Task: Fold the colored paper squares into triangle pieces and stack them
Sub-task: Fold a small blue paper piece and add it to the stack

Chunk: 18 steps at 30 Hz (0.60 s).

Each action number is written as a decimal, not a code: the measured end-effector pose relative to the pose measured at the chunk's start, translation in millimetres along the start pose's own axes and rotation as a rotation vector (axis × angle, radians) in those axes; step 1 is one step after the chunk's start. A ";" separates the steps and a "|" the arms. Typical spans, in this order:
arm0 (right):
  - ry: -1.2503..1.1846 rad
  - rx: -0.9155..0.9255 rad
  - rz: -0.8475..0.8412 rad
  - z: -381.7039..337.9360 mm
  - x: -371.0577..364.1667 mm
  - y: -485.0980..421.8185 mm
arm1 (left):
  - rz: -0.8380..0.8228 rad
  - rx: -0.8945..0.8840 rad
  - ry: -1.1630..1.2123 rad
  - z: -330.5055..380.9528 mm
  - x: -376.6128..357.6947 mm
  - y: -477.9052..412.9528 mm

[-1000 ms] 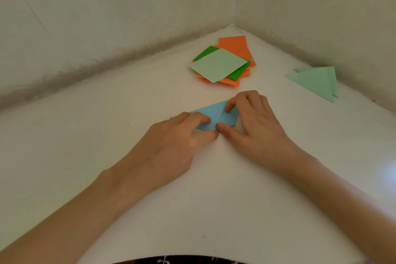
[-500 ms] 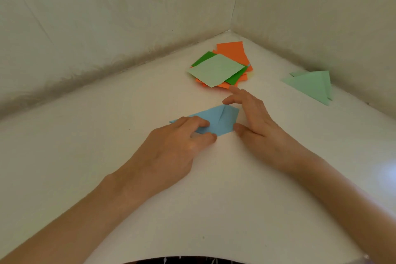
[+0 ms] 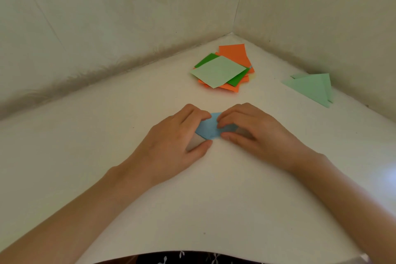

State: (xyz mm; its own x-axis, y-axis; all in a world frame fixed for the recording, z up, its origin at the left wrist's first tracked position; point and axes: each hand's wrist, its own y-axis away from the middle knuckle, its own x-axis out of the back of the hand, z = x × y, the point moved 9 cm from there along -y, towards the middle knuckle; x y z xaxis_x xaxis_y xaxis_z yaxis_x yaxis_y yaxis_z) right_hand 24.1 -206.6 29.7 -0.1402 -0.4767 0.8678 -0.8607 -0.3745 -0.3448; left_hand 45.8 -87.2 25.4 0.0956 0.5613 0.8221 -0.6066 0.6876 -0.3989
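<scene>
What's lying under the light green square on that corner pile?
Under the light green square, a dark green sheet and several orange sheets stick out. How many more lie fully covered cannot be seen.
</scene>
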 end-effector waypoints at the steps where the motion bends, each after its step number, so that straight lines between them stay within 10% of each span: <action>1: 0.031 0.039 0.020 -2.8 1.4 -1.5 | 0.002 0.018 0.041 -2.3 0.6 -0.4; 18: 0.038 0.112 0.057 -15.8 -0.4 -4.1 | -0.057 0.027 0.092 -7.3 -4.7 -4.2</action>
State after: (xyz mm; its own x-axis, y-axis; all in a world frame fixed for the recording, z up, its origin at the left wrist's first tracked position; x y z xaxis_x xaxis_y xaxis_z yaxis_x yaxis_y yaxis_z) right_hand 20.0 -192.3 36.4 -0.2078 -0.4705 0.8576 -0.7910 -0.4349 -0.4303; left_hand 53.8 -89.4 20.3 0.2016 0.5625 0.8018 -0.6190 0.7076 -0.3408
